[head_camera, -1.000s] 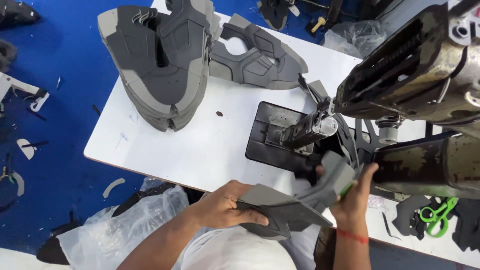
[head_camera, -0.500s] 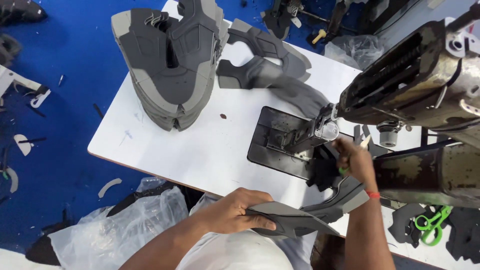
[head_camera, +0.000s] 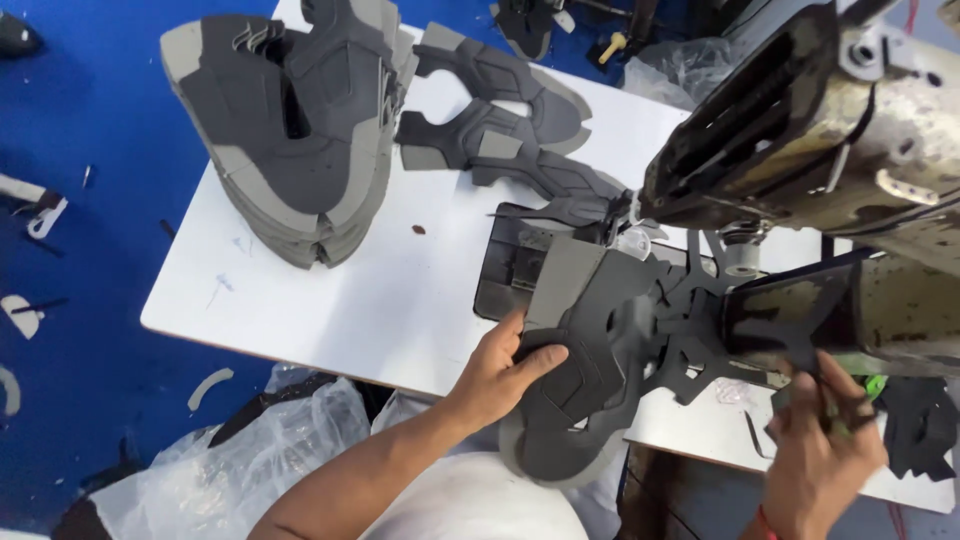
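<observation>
Grey foam-backed upper (head_camera: 575, 360) pressed flat under the left hand (head_camera: 500, 372), ungripped; right hand (head_camera: 822, 450) pinches black scissors (head_camera: 850, 412) near the machine (head_camera: 820, 170).

stacked cut pieces (head_camera: 290, 140) far-left on table (head_camera: 400, 300) | sewing machine (head_camera: 830, 150) right | shoe upper (head_camera: 585, 350) seemingly under its needle

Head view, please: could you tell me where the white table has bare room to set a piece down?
The white table is bare between the tall stack of grey pieces and the black plate, down to its near edge. It is crowded near the sewing machine, where the left hand presses a grey piece.
</observation>
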